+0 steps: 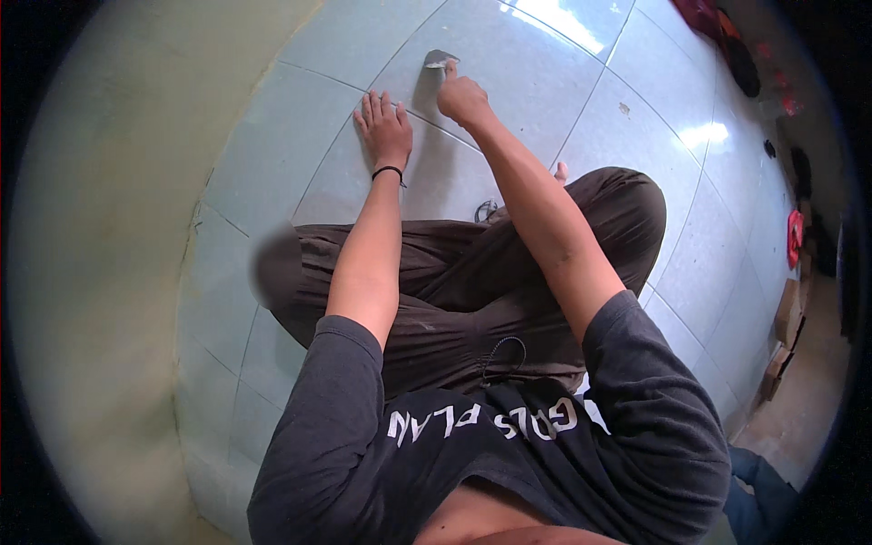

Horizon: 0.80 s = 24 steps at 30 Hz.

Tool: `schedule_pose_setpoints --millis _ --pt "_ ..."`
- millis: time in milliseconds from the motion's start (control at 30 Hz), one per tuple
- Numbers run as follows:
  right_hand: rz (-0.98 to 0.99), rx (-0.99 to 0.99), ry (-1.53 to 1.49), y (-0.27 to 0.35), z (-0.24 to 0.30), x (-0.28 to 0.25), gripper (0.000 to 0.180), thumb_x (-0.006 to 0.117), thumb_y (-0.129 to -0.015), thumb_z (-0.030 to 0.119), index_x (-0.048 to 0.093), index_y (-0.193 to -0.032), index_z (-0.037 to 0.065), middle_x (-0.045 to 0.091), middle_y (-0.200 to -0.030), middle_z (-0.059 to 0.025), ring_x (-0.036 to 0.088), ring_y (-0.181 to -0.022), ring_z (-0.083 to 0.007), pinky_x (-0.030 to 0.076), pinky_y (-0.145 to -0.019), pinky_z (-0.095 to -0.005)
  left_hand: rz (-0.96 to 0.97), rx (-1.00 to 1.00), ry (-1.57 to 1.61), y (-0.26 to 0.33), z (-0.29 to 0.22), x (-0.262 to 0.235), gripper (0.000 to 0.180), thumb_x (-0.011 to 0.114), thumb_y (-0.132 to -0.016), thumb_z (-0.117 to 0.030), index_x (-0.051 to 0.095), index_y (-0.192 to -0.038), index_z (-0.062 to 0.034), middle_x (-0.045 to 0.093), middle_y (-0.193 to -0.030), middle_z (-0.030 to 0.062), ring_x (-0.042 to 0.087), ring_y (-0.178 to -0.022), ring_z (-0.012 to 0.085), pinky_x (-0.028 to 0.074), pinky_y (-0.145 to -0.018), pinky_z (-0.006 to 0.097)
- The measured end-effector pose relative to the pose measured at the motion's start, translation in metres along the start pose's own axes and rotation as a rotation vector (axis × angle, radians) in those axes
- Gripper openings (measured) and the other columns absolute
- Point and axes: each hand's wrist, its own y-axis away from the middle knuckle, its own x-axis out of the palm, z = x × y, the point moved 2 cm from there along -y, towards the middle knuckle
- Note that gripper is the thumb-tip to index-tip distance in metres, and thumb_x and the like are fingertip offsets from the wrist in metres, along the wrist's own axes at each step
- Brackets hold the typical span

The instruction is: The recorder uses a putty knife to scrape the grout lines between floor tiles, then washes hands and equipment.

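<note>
The person sits cross-legged on a pale green tiled floor (300, 154). The left hand (385, 127) lies flat on a tile, fingers spread, holding nothing. Just right and farther off, the right hand (461, 95) has its grip clamped on what seems a small grey scraper blade (439, 60), its edge on the floor.

The left hand (385, 127) is laid flat, fingers spread. The right hand (461, 95) is curled closed, arm stretched forward.

Brown cardboard boxes (788, 313) stand stacked against the wall, well right of both hands; a red packet (795, 238) hangs above them.
</note>
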Motion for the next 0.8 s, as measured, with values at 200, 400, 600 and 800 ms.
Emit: schedule_pose_setpoints --millis 200,400,600,800 --pt "0.247 -0.042 -0.179 0.023 0.041 -0.005 0.062 0.036 -0.086 0.012 0.017 -0.145 0.001 0.063 -0.1 -0.0278 0.063 -0.094 -0.038 0.048 -0.084 -0.0483 -0.005 -0.022 -0.063 0.009 0.026 -0.005 0.048 0.036 -0.096 -0.033 0.046 -0.13 -0.0016 0.039 -0.141 0.0164 0.028 -0.136 0.0288 0.014 -0.112 0.048" --pt "0.178 -0.059 -0.024 -0.011 0.054 0.0 0.073 0.05 -0.083 0.018 0.015 -0.145 -0.001 0.063 -0.111 -0.0196 0.063 -0.1 -0.0311 0.05 -0.084 -0.0404 0.001 -0.045 -0.039 0.002 0.008 -0.005 0.052 0.034 -0.096 -0.03 0.036 -0.135 0.0037 0.035 -0.143 0.0182 0.025 -0.137 0.0302 0.013 -0.112 0.049" --pt "0.115 -0.17 -0.066 0.007 0.073 0.022 0.082 0.059 -0.08 0.022 0.015 -0.141 -0.009 0.063 -0.093 -0.0265 0.063 -0.089 -0.0385 0.051 -0.077 -0.0449 0.105 -0.008 -0.268 0.005 0.017 -0.007 0.055 0.039 -0.093 -0.025 0.031 -0.138 0.0052 0.031 -0.146 0.0185 0.021 -0.138 0.0296 0.011 -0.113 0.048" --pt "0.075 -0.164 -0.073 -0.001 0.071 0.018 0.08 0.059 -0.08 0.022 0.017 -0.141 -0.009 0.064 -0.089 -0.0272 0.063 -0.086 -0.0401 0.051 -0.075 -0.0458 0.086 0.006 -0.274 -0.002 0.011 -0.007 0.054 0.039 -0.092 -0.025 0.033 -0.137 0.0043 0.034 -0.144 0.0172 0.022 -0.138 0.029 0.013 -0.113 0.048"
